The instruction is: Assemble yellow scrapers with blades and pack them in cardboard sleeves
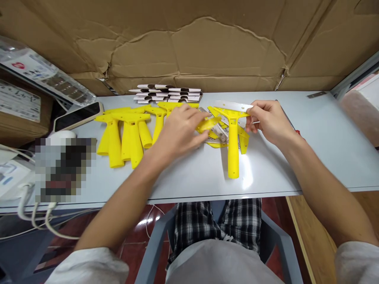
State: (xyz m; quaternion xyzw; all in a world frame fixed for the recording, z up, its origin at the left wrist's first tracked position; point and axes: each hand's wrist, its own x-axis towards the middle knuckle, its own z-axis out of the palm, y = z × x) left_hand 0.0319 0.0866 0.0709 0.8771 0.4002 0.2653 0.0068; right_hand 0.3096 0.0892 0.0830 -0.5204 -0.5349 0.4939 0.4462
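My right hand (268, 120) pinches the right end of a metal blade (232, 105), which lies along the top of a yellow T-shaped scraper handle (233, 152). The handle's grip points toward me. Just left of it, my left hand (185, 128) has thumb and fingers around a flat yellow piece (209, 124), slightly blurred. Beneath and behind lies a loose heap of flat yellow pieces (244, 141) and metal blades (222, 134), partly hidden. Several more yellow scraper handles (115, 138) lie side by side beyond my left forearm.
Stacked pale strips with dark spots (168, 94) lie at the back against a cardboard sheet (192, 51). A phone (78, 116), white cables (28, 201) and a cardboard box (23, 106) are at the left. One small metal plate (316, 94) lies back right on the table (322, 150).
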